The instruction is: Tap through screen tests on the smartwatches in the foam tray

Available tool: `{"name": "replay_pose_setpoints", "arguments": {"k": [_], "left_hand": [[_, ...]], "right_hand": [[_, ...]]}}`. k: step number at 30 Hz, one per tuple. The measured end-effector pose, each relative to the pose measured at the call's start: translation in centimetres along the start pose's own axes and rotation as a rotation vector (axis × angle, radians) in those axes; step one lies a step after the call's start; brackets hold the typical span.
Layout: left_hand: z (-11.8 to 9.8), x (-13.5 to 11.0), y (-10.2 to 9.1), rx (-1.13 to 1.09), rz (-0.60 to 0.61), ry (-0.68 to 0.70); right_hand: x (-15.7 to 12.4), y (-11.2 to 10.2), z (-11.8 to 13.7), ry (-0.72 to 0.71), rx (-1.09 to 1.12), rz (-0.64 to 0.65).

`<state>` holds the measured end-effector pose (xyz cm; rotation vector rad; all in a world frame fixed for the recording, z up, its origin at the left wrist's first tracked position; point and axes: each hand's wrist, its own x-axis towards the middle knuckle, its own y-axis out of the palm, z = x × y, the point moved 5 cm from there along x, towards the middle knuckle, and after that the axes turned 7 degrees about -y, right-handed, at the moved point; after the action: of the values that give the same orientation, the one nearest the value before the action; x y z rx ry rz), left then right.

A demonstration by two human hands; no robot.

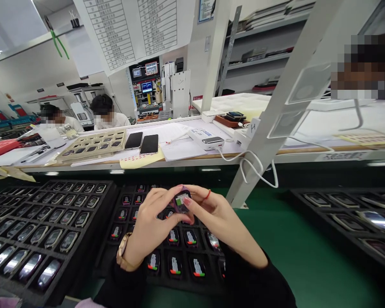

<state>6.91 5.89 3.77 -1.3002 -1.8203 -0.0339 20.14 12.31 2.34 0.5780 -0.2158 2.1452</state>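
My left hand (pixel 154 222) and my right hand (pixel 211 214) meet above a black tray (pixel 109 252) of small watch bodies with lit screens. Between the fingertips of both hands sits one purple watch body (pixel 181 200), its screen facing up. Both hands are closed on it in a pinch. A gold wristwatch is on my left wrist, a red band on a right finger.
A second black tray (pixel 38 226) of watch bodies lies at left, another tray (pixel 349 218) at right on the green belt (pixel 291 256). Beyond is a white bench with two phones (pixel 143 142), a beige tray (pixel 93 144), a white box and cables. Two people sit far left.
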Motion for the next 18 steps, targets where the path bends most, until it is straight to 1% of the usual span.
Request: {"name": "replay_pose_setpoints", "arguments": {"k": [3,7,11,16,18], "left_hand": [[0.28,0.05,-0.41,-0.022,0.012,-0.013],[0.37,0.15,-0.67,-0.033,0.032,-0.006],[0.29,0.08,-0.58,-0.034,0.040,-0.001],[0.22,-0.17,-0.49,-0.034,0.052,0.009],[0.25,-0.21,-0.57,-0.035,0.055,0.007]], "right_hand": [[-0.23,-0.02,0.05,0.013,0.040,0.124],[-0.36,-0.10,0.29,-0.027,0.114,0.170],[-0.18,0.22,0.26,-0.038,0.158,0.158],[-0.10,0.37,-0.11,-0.039,0.131,0.053],[-0.19,0.39,-0.26,-0.031,0.136,0.055]]}}
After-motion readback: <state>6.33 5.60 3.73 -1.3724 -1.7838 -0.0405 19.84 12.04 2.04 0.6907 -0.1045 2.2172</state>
